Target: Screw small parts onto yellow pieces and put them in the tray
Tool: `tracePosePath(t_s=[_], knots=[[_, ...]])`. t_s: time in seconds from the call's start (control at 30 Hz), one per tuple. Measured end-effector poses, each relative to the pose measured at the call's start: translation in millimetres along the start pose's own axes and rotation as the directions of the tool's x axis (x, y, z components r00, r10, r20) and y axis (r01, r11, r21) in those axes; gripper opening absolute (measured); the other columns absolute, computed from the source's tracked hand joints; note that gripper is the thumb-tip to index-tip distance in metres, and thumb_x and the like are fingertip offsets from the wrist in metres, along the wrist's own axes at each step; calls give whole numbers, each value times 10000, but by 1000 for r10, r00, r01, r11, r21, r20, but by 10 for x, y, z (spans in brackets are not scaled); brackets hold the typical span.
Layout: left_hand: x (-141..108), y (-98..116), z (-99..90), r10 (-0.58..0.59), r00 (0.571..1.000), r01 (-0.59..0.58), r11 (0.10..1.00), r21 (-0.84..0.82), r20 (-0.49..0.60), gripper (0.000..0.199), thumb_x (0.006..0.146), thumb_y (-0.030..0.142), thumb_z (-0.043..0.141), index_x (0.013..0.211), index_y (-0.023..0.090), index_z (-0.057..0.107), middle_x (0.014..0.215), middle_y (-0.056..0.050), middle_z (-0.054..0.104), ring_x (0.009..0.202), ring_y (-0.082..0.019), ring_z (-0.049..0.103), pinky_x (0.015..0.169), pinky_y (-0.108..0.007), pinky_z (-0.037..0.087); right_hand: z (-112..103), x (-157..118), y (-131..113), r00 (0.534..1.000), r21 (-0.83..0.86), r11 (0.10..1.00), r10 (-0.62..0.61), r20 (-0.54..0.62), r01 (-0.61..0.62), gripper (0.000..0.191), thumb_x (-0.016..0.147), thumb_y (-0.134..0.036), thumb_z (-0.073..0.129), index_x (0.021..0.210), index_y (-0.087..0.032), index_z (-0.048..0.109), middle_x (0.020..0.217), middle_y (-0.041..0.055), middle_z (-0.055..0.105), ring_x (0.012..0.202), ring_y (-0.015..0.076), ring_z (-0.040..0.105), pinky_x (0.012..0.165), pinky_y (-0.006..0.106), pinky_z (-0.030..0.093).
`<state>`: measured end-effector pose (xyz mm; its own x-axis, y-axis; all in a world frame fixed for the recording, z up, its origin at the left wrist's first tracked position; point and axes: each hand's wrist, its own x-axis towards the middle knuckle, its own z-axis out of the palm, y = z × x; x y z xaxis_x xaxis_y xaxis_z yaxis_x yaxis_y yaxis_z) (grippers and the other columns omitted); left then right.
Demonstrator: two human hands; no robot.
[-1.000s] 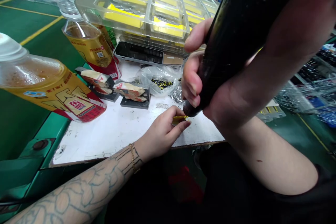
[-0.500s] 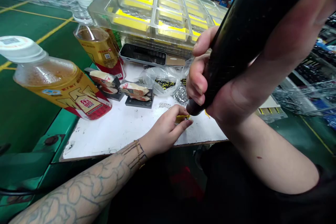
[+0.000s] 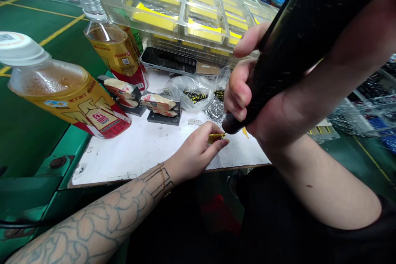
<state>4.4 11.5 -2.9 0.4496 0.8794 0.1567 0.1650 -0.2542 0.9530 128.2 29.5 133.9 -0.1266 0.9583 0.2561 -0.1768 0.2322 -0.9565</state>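
My right hand (image 3: 278,107) is wrapped round a black electric screwdriver (image 3: 297,33), held at a slant with its nose pointing down and left. The thin bit at its tip meets the end of a small yellow part (image 3: 215,137), or comes very close to it. Between thumb and fingers, my left hand (image 3: 198,148) pinches that yellow part low over the white tabletop (image 3: 130,156). Much of the part is hidden behind the fingers. Just beyond lie a clear plastic bag (image 3: 192,86) with small black-and-yellow pieces and a pile of small silvery screws (image 3: 215,110).
Two drink bottles (image 3: 89,103) stand at the left. Beside them are two dark blocks (image 3: 163,116) with taped tops. A phone (image 3: 168,61) leans against stacked clear trays (image 3: 173,29) of yellow parts at the back. A yellow scrap (image 3: 245,133) lies right of the screwdriver tip.
The screwdriver's nose has shifted slightly right, and its thin bit now shows at the yellow part. My left hand keeps its pinch. The whole view has shifted a little.
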Motion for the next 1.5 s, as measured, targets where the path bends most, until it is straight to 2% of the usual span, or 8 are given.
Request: tracePosePath(t_s=[0.2,0.53,0.77,1.0,1.23,1.43,1.5], knots=[[2,-5,4,-1,1000,1,1000,6,-1,169,962,340,590,932,187,527,913,-38,609,856,-181,563,786,-335,454,1,-12,16,999,2,999,-43,3,43,558,861,-760,375,852,-233,558,485,-30,456,354,125,354,371,285,288],[-2,5,0,-24,1000,24,1000,13,-5,174,955,352,598,980,185,553,917,-41,631,840,-184,581,779,-338,464,0,-4,13,1000,10,1000,-17,-10,17,532,853,-751,399,808,-238,533,476,-36,470,353,119,363,381,271,314],[5,-7,5,-30,1000,30,999,-23,10,218,963,375,580,1054,178,560,960,-64,650,850,-190,591,791,-355,485,10,-16,26,998,-34,998,-48,-46,46,452,834,-692,531,853,-242,567,483,-41,461,364,127,366,372,288,290],[6,18,8,-45,999,45,999,-20,-15,208,955,375,592,1021,179,566,884,-41,636,821,-183,587,803,-352,493,10,-14,38,997,-67,997,-36,-73,31,491,793,-744,543,868,-260,573,474,-43,450,357,134,361,374,289,313],[6,11,10,-38,999,38,998,-47,0,213,955,373,597,1049,184,570,877,-35,635,787,-171,581,719,-309,483,-33,-16,115,999,-31,998,-48,-14,47,607,756,-863,417,849,-280,558,527,-14,480,383,163,384,336,302,281],[-12,25,20,-71,997,71,997,-29,-10,191,950,374,604,963,191,553,767,3,575,682,-142,530,655,-284,458,18,3,100,988,-63,998,-27,-149,17,680,680,-932,386,804,-283,543,462,-14,422,367,173,373,322,303,256],[-15,23,23,-84,996,84,995,-48,4,198,956,382,594,979,192,545,751,10,564,649,-134,512,632,-278,450,12,-4,96,992,-59,998,-45,-122,38,682,694,-920,393,835,-277,569,477,-9,433,378,173,386,328,304,264]])
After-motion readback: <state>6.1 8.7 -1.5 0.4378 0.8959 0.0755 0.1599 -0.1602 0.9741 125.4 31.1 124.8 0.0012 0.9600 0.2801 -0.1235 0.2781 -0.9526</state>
